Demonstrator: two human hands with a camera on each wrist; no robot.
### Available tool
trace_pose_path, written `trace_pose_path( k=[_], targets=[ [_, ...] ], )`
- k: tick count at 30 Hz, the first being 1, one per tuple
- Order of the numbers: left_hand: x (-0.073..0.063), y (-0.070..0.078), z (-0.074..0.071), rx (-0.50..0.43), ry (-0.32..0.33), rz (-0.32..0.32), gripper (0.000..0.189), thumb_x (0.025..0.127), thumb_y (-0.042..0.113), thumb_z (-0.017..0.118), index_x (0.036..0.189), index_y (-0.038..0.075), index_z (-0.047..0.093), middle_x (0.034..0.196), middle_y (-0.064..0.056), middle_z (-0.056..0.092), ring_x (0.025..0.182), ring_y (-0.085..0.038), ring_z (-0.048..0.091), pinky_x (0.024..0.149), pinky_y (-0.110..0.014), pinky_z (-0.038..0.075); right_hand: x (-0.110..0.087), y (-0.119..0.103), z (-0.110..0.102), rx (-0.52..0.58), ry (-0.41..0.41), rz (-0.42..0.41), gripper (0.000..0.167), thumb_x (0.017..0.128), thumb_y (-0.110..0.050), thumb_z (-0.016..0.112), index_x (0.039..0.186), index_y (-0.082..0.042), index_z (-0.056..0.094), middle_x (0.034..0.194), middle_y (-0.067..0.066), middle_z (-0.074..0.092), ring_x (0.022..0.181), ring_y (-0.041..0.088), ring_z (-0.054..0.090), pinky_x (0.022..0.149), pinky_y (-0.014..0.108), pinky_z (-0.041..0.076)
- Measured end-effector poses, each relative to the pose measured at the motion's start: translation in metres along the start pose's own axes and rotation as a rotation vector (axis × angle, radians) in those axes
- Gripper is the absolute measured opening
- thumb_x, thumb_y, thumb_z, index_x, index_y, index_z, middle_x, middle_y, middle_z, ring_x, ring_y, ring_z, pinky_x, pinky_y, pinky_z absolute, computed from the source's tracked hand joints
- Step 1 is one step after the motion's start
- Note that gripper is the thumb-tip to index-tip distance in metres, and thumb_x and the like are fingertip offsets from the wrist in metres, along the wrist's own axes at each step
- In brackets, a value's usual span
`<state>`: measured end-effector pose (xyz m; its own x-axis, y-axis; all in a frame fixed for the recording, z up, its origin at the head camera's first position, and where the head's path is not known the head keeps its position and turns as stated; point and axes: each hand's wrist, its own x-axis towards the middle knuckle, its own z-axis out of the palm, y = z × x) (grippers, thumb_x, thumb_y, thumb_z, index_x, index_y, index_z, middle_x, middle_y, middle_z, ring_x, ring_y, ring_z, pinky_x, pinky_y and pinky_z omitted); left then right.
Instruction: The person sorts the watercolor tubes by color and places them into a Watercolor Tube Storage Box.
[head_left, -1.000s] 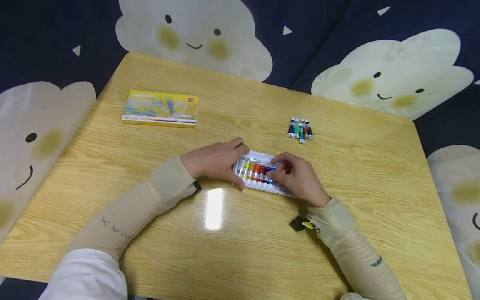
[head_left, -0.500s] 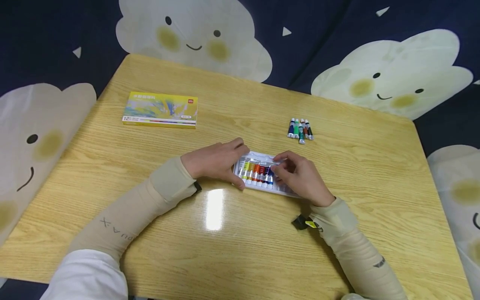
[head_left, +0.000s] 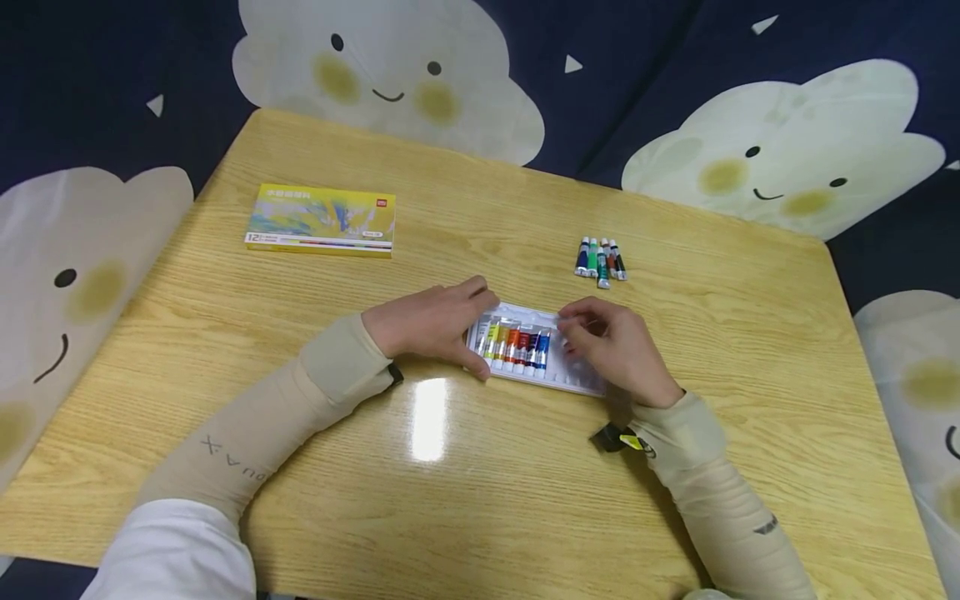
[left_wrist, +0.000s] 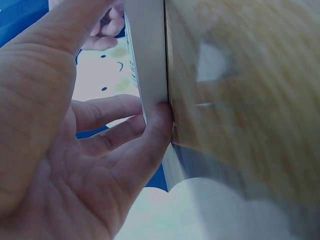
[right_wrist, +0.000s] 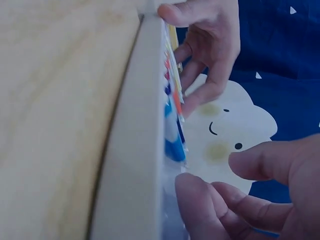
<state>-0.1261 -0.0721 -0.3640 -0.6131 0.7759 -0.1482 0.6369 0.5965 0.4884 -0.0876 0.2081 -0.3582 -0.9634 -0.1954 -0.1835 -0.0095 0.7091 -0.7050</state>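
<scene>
In the head view a white plastic tray point(head_left: 570, 377) lies mid-table, with a row of colored paint tubes point(head_left: 512, 343) in its left part, running from white and yellow to blue. My left hand point(head_left: 433, 321) grips the tray's left end, thumb on the near edge and fingers at the far edge; the left wrist view shows this thumb point(left_wrist: 150, 140) against the side wall. Above the tray's bare right part is my right hand point(head_left: 618, 348). Its thumb and fingers point(right_wrist: 200, 205) are bent loosely and apart in the right wrist view, with nothing between them.
Behind the tray to the right lies a small group of loose paint tubes point(head_left: 602, 265), green, blue, brown and black among them. A yellow paint box point(head_left: 321, 221) lies at the back left. A cloud-printed dark blue cloth point(head_left: 570, 108) hangs beyond the table's far edge.
My right hand has drawn away to the right from the blue tube, baring more of the tray's right part. My left hand and the tray stay in place.
</scene>
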Motion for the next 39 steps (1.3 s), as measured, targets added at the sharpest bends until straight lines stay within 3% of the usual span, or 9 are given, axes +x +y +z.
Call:
trace_pose_path(
  k=[8, 12, 18, 23, 28, 39],
  targets=[
    [-0.001, -0.001, 0.001, -0.006, 0.000, -0.001, 0.094, 0.077, 0.062, 0.082, 0.144, 0.005, 0.050, 0.128, -0.008, 0.052, 0.097, -0.019, 0.056, 0.091, -0.036, 0.055, 0.007, -0.002, -0.012, -0.012, 0.042, -0.010, 0.019, 0.101, -0.019, 0.065, 0.112, -0.008, 0.073, 0.099, 0.015, 0.076, 0.074, 0.018, 0.072, 0.063, 0.026, 0.055],
    [-0.001, -0.001, 0.001, -0.001, 0.003, 0.004, 0.094, 0.077, 0.063, 0.082, 0.143, 0.004, 0.051, 0.127, -0.008, 0.052, 0.096, -0.019, 0.057, 0.089, -0.035, 0.055, 0.012, -0.001, -0.016, -0.024, 0.103, -0.042, 0.018, 0.101, -0.017, 0.064, 0.111, -0.005, 0.073, 0.099, 0.016, 0.076, 0.072, 0.014, 0.070, 0.062, 0.022, 0.055],
    [0.000, -0.002, 0.001, 0.000, -0.002, 0.004, 0.093, 0.078, 0.062, 0.082, 0.143, 0.004, 0.051, 0.129, -0.008, 0.052, 0.097, -0.018, 0.057, 0.090, -0.036, 0.055, 0.020, 0.004, -0.017, -0.028, 0.223, -0.178, 0.019, 0.099, -0.015, 0.068, 0.110, -0.002, 0.075, 0.095, 0.017, 0.076, 0.073, 0.004, 0.068, 0.067, 0.013, 0.053],
    [0.001, -0.002, 0.001, -0.002, -0.004, 0.003, 0.091, 0.078, 0.062, 0.082, 0.141, 0.005, 0.051, 0.127, -0.007, 0.052, 0.095, -0.019, 0.057, 0.089, -0.036, 0.055, 0.030, 0.008, -0.021, -0.105, 0.292, -0.284, 0.016, 0.097, -0.012, 0.070, 0.107, -0.002, 0.076, 0.100, 0.014, 0.077, 0.080, -0.011, 0.062, 0.074, 0.006, 0.051],
    [0.001, -0.002, 0.001, 0.003, 0.001, 0.006, 0.089, 0.078, 0.062, 0.082, 0.139, 0.006, 0.052, 0.124, -0.007, 0.052, 0.094, -0.018, 0.056, 0.087, -0.035, 0.055, 0.036, 0.010, -0.026, -0.155, 0.303, -0.334, 0.015, 0.096, -0.013, 0.071, 0.105, -0.002, 0.076, 0.099, 0.014, 0.077, 0.082, -0.016, 0.058, 0.073, 0.004, 0.049],
    [-0.001, -0.002, 0.001, -0.006, -0.014, -0.008, 0.090, 0.079, 0.059, 0.083, 0.143, 0.006, 0.050, 0.128, -0.007, 0.051, 0.098, -0.019, 0.057, 0.092, -0.036, 0.055, 0.043, 0.013, -0.043, -0.179, 0.306, -0.358, 0.011, 0.093, -0.008, 0.073, 0.101, -0.002, 0.076, 0.098, 0.015, 0.077, 0.081, -0.021, 0.056, 0.074, 0.002, 0.047]
  ],
)
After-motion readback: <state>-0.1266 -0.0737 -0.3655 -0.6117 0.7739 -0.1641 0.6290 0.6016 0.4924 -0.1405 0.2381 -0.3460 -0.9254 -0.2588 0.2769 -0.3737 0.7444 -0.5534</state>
